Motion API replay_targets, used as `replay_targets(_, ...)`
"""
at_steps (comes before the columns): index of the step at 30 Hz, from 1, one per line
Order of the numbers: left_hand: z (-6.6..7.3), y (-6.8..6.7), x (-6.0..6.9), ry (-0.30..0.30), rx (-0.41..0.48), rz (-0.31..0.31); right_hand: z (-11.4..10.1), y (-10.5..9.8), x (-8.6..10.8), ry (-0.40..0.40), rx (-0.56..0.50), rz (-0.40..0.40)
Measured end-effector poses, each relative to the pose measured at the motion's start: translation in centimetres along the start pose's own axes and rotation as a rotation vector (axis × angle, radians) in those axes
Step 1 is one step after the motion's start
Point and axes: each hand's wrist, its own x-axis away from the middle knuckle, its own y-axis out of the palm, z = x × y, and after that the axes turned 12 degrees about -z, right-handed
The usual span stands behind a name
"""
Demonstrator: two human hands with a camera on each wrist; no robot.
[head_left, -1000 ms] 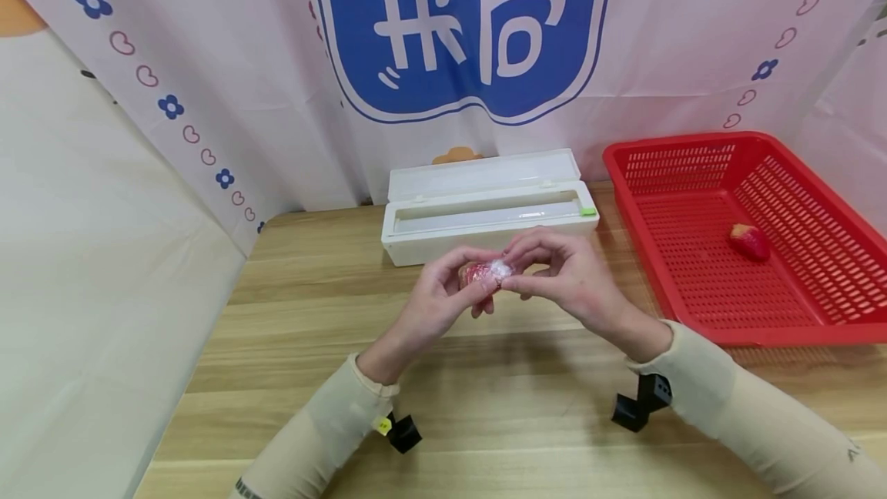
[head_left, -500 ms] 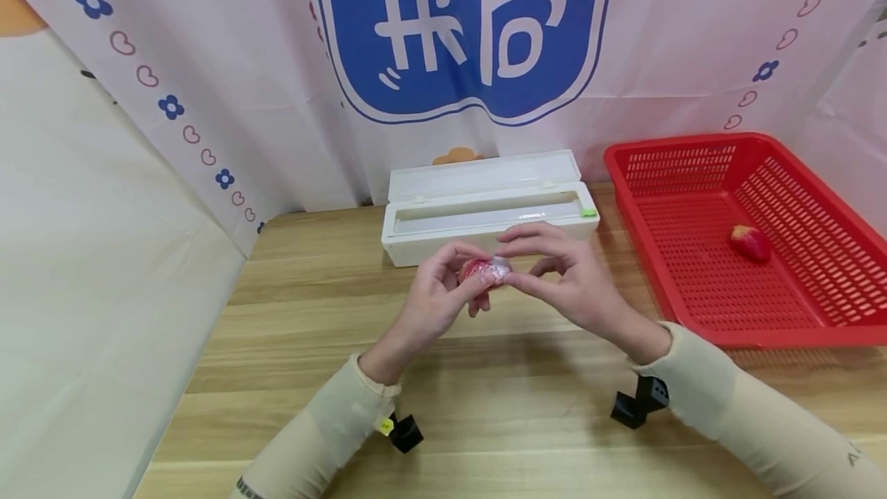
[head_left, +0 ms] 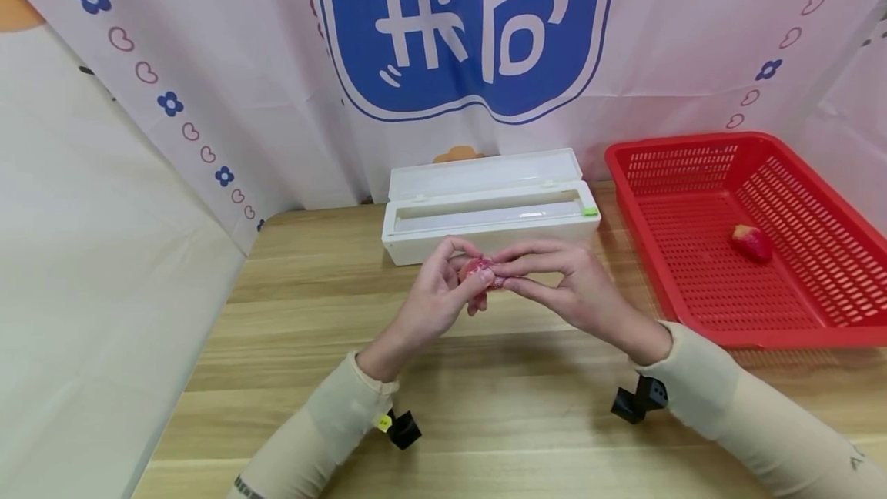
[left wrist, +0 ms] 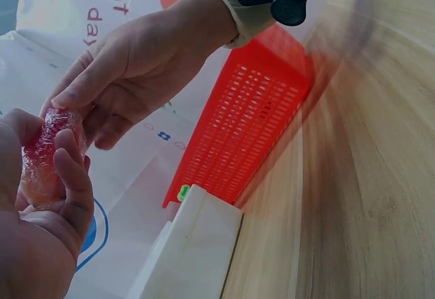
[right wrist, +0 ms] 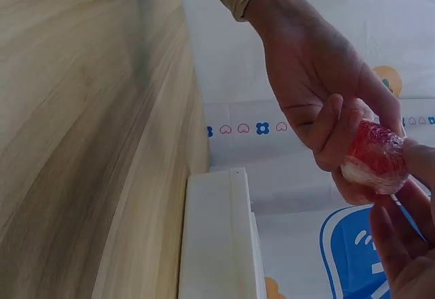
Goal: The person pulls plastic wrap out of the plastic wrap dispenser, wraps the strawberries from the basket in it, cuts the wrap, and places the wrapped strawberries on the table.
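Observation:
A small red fruit [head_left: 471, 269], yellowish at one end and wrapped in clear plastic film [right wrist: 363, 177], is held above the table between both hands. The left hand [head_left: 431, 295] grips it, with fingers curled round it and the thumb across its front. From the other side, the thumb and fingertips of the right hand [head_left: 578, 287] pinch the wrapped end. In the left wrist view the shiny, creased film [left wrist: 60, 124] shows at the red end. Fingers hide part of the fruit.
Behind the hands stands a long white box [head_left: 485, 241], lid raised, with a white roll inside and a green tab. At the right, a red plastic basket [head_left: 640, 252] holds one red fruit [head_left: 751, 243] with a yellowish end. A printed curtain [head_left: 263, 98] hangs behind the wooden table [head_left: 291, 322].
The right hand's fingers lifted away from the wrapped end, then came down onto it, straighter than before. The left hand keeps its hold with little movement. Box and basket stay put.

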Motion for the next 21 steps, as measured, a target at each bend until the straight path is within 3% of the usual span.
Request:
replay_targets(6, 0.3, -0.3, -0.1, -0.027, -0.058, -0.046, -0.1, -0.1, -0.1, 0.068, 0.011, 0.008)
replay_targets(10, 0.5, -0.8, 0.0, -0.013, -0.119, -0.079, -0.1, -0.1, -0.1, 0.154, -0.094, 0.022)
replay_targets(13, 0.6, -1.2, 0.2, 0.0, -0.222, -0.056, 0.0, -0.2, -0.1, 0.196, -0.221, 0.041)
replay_targets(18, 0.7, -1.5, 0.3, 0.086, -0.46, 0.022, -0.1, -0.4, -0.3, 0.22, -0.302, 0.041)
replay_targets(21, 0.8, -1.4, 0.4, 0.165, -0.539, 0.04, -0.2, -0.4, -0.2, 0.236, -0.304, 0.023)
